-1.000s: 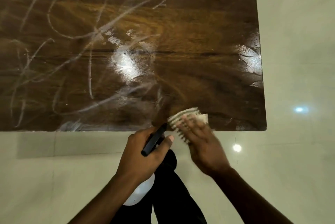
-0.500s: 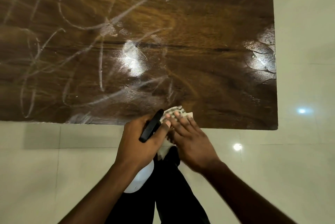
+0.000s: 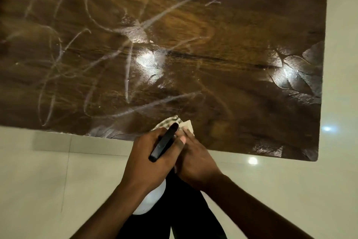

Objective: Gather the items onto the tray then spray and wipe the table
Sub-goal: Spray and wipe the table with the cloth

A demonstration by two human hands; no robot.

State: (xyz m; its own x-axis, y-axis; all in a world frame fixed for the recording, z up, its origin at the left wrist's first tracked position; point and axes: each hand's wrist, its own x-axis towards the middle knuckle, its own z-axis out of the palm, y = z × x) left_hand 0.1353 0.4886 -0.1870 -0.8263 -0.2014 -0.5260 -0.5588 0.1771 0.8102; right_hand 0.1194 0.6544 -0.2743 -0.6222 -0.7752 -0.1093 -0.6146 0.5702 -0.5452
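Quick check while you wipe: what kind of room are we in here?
Probably an indoor dining or living area, though I can't say which. A glossy wooden table streaked with wet smears stands on pale polished floor tiles that mirror ceiling lights. No walls or other furniture show.

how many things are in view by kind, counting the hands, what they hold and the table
hands: 2, left hand and right hand
spray bottle: 1, in the left hand
cloth: 1, under the right hand at the table's near edge
table: 1
total: 5
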